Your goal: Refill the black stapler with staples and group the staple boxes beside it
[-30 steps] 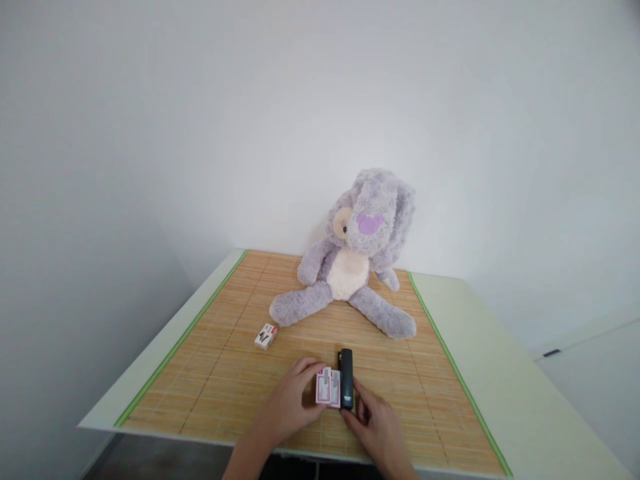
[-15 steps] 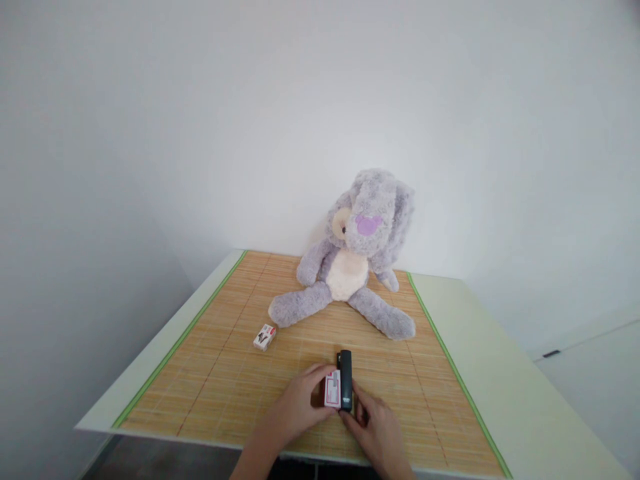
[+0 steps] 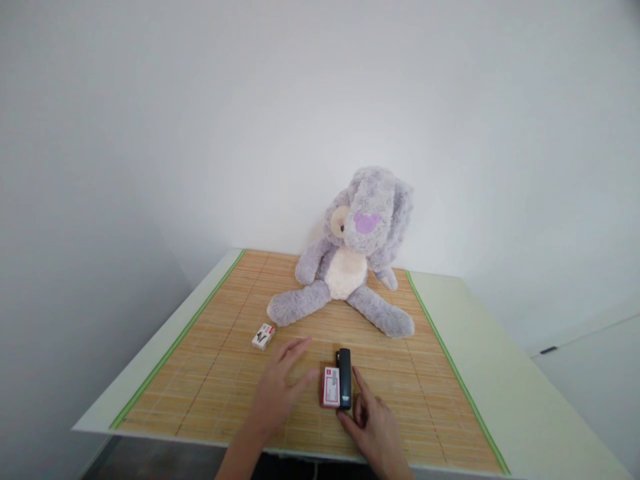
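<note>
A black stapler lies on the bamboo mat with its long side against a small red-and-white box. My right hand is at the stapler's near end: the index finger reaches along its right side, the thumb rests by its near edge, and the other fingers are curled. To the left of the box, my left hand is raised with fingers spread and nothing in them. Farther left lies a second small white-and-red box with a dark picture on it.
A grey plush rabbit sits at the back of the table against the white wall, legs spread toward me. The bamboo mat with green edges covers the middle of the white table.
My left hand has let go of the red-and-white box and moved left, its fingers opening. The box stays beside the stapler. My right hand has barely moved.
</note>
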Available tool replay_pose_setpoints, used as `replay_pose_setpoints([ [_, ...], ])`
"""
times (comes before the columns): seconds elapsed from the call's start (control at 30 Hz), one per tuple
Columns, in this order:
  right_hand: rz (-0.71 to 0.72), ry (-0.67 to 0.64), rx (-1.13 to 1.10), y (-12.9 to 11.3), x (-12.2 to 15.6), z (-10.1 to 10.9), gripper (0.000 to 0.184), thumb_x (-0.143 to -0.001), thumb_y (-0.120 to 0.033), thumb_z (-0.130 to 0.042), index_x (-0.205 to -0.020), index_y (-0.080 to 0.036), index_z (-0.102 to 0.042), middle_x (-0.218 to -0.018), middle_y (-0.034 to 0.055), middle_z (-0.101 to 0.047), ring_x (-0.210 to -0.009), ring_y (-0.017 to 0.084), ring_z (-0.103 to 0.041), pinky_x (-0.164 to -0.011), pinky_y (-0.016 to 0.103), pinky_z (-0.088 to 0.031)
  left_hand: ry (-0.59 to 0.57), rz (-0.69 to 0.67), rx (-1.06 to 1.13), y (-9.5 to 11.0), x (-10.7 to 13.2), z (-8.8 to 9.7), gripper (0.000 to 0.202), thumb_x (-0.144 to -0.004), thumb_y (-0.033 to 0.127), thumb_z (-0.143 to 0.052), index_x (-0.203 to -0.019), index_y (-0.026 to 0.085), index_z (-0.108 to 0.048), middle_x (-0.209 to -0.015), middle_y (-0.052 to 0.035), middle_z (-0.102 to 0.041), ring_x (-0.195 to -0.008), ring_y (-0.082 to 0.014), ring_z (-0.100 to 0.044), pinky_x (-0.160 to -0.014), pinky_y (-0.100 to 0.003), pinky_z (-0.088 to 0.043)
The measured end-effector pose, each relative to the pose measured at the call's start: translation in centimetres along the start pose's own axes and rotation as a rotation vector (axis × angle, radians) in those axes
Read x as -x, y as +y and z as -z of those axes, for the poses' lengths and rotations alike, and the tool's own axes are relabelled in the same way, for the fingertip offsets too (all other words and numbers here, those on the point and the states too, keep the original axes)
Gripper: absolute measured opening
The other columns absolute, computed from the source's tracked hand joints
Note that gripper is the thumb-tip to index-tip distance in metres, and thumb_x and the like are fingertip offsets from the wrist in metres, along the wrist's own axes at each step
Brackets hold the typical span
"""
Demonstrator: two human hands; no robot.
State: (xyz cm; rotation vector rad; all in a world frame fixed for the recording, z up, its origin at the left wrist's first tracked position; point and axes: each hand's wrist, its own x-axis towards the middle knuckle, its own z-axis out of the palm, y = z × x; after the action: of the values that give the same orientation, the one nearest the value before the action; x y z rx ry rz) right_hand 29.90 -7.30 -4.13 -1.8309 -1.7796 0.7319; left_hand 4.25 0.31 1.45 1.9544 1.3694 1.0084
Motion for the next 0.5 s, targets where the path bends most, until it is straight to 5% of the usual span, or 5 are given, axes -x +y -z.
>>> replay_pose_setpoints([
  [0.07,0.001,0.001,0.002,-0.1,0.0,0.1,0.082,-0.088,-0.040,-0.064,-0.161,-0.018,-0.032,-0.068,-0.0045,-0.064,-0.070,0.020,-0.064,-0.070,0.031,-0.046,0.260,0.115,-0.070,-1.6,-0.7,1.9,0.035,-0.099,0.048,-0.054,-0.122,0.028,-0.071,-0.129,-0.0066,-0.066,-0.124,-0.0249,-0.059,-0.112,-0.042,-0.045],
  [0.17,-0.009,0.016,-0.047,-0.2,0.1,0.1,0.082,-0.088,-0.042,-0.065,-0.160,-0.019,-0.034,-0.071,-0.0041,-0.065,-0.069,0.020,-0.064,-0.070,0.031,-0.048,0.532,0.287,-0.220,-4.6,-1.6,4.9,0.042,-0.097,0.054,-0.051,-0.113,0.022,-0.072,-0.115,-0.0096,-0.069,-0.104,-0.0258,-0.063,-0.099,-0.041,-0.051],
  [0.33,0.068,0.154,-0.073,0.0,0.3,-0.6,0.082,-0.084,-0.042,-0.071,-0.156,-0.020,-0.039,-0.104,0.0059,-0.070,-0.099,0.026,-0.065,-0.094,0.039,-0.051,0.410,0.437,-0.219,-8.5,-2.7,7.1,0.048,-0.091,0.058,-0.054,-0.110,0.020,-0.076,-0.107,-0.0091,-0.075,-0.088,-0.0256,-0.065,-0.088,-0.040,-0.050],
  [0.5,0.087,0.129,0.014,0.3,0.3,-1.0,0.084,-0.087,-0.045,-0.072,-0.159,-0.022,-0.036,-0.113,0.0093,-0.069,-0.101,0.029,-0.064,-0.094,0.043,-0.050,0.283,0.459,-0.087,-8.6,-3.3,4.9,0.047,-0.088,0.059,-0.057,-0.104,0.020,-0.079,-0.099,-0.0082,-0.079,-0.088,-0.0273,-0.070,-0.083,-0.039,-0.052],
])
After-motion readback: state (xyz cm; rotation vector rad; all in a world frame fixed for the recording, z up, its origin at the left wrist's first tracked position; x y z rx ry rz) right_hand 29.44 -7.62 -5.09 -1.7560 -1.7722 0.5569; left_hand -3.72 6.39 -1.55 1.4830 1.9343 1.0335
